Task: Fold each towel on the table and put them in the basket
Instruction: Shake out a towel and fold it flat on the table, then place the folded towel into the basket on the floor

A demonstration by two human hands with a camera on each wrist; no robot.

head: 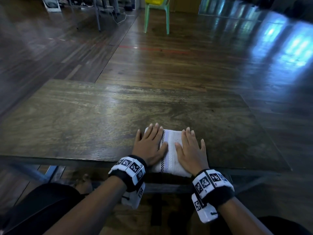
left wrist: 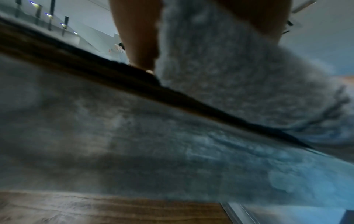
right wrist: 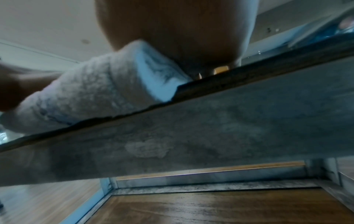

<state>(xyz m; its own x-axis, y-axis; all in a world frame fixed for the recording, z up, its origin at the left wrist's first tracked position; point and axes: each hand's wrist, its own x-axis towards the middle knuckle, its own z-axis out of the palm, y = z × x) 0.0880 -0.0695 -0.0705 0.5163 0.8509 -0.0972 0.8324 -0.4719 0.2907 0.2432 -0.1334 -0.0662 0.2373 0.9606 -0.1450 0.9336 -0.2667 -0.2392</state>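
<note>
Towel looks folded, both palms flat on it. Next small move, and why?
Probably curl both hands round the folded towel and lift it. The left hand and right hand only press it flat at the table's near edge, and it still needs to reach the basket.

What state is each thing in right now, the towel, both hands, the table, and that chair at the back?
towel: folded, flat at the table's near edge, slightly overhanging.
left hand: open, pressing flat on the towel.
right hand: open, pressing flat on the towel.
table: bears the towel.
green chair: upright, a yellow basket on its seat.
</note>
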